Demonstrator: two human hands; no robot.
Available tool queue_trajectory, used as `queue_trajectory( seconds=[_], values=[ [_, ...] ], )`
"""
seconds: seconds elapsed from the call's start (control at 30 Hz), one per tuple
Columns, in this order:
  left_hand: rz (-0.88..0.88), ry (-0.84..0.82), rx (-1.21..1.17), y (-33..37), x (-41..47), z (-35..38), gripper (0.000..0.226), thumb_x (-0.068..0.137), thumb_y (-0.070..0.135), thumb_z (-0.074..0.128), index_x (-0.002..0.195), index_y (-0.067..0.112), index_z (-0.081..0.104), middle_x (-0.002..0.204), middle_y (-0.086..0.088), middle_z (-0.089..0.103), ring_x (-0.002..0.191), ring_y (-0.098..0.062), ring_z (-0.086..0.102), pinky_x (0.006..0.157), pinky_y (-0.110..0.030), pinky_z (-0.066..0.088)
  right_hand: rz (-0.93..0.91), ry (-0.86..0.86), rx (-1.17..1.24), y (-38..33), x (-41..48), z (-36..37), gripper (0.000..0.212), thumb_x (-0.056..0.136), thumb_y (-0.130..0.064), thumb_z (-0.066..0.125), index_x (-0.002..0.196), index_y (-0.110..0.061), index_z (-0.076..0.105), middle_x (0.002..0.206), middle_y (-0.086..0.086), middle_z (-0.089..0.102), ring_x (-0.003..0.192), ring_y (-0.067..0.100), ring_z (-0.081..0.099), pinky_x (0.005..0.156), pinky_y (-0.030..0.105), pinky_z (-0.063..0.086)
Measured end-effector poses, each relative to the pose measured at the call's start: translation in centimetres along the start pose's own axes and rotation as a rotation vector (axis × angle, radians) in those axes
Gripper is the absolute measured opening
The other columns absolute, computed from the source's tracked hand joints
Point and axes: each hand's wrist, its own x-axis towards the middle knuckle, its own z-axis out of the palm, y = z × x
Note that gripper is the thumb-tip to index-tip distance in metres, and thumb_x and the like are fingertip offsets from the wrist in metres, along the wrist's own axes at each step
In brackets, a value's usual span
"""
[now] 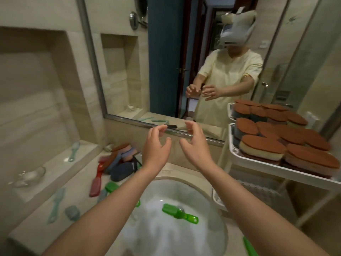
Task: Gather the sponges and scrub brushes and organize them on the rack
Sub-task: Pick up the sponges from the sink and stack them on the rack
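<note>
A: Head view: left hand (156, 145) and right hand (195, 143) are hovering side by side above the sink (186, 179), fingers loosely spread, gripping nothing.

B: Sponges (262, 146) are sitting on the rack (276, 166), far right. Scrub brushes (96, 180) are lying on the surface (79, 183), left. One green brush (180, 212) is lying in the sink.

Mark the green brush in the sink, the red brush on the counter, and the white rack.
green brush (169, 209): head view, on its wide head.
red brush (95, 185): head view, on its wide lower end.
white rack (295, 171): head view, on the top tray's front rim.
</note>
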Motion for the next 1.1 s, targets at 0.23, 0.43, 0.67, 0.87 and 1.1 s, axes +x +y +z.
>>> queue_trajectory(
  seconds=[0.23, 0.43, 0.67, 0.87, 1.1],
  values=[
    [-0.157, 0.071, 0.122, -8.6, 2.7, -8.3, 0.034, 0.087, 0.018, 0.057, 0.116, 0.035, 0.051, 0.121, 0.012, 0.050, 0.111, -0.007, 0.054, 0.095, -0.032, 0.047, 0.105, -0.168, 0.066, -0.7, 1.7, 11.3, 0.058, 0.085, -0.013, 0.058, 0.139, -0.022, 0.040, 0.142, 0.000, 0.044, 0.126, 0.015, 0.046, 0.106, 0.037, 0.041],
    [-0.272, 0.045, 0.249, -15.7, 4.1, -14.0, 0.034, 0.086, 0.022, 0.057, 0.117, 0.035, 0.052, 0.116, 0.015, 0.049, 0.106, -0.011, 0.059, 0.091, -0.040, 0.051, 0.190, -0.295, 0.062, 0.5, 2.0, 20.5, 0.057, 0.084, -0.015, 0.061, 0.138, -0.016, 0.041, 0.138, 0.003, 0.049, 0.122, 0.020, 0.051, 0.099, 0.031, 0.043],
    [-0.402, -0.210, 0.357, -23.7, 5.9, -16.6, 0.041, 0.084, 0.019, 0.059, 0.124, 0.028, 0.054, 0.128, 0.005, 0.054, 0.117, -0.012, 0.056, 0.099, -0.040, 0.048, 0.208, -0.482, -0.110, 2.9, 2.3, 27.2, 0.047, 0.076, -0.014, 0.059, 0.123, -0.018, 0.054, 0.125, 0.000, 0.060, 0.116, 0.019, 0.055, 0.092, 0.035, 0.048],
    [-0.472, -0.348, 0.401, -27.4, 7.2, -16.7, 0.047, 0.088, 0.022, 0.063, 0.132, 0.021, 0.048, 0.137, -0.002, 0.047, 0.121, -0.021, 0.054, 0.100, -0.038, 0.046, 0.215, -0.601, -0.294, 4.9, 3.1, 30.1, 0.051, 0.078, -0.016, 0.061, 0.126, -0.021, 0.042, 0.118, 0.006, 0.062, 0.105, 0.027, 0.060, 0.077, 0.041, 0.053],
    [-0.544, -0.416, 0.449, -30.8, 8.9, -15.6, 0.054, 0.088, 0.028, 0.064, 0.137, 0.021, 0.043, 0.141, -0.006, 0.043, 0.121, -0.023, 0.053, 0.099, -0.036, 0.045, 0.190, -0.752, -0.423, 7.6, 5.0, 32.9, 0.045, 0.075, -0.014, 0.064, 0.116, -0.020, 0.045, 0.115, 0.008, 0.057, 0.107, 0.027, 0.055, 0.077, 0.037, 0.049]
  ],
)
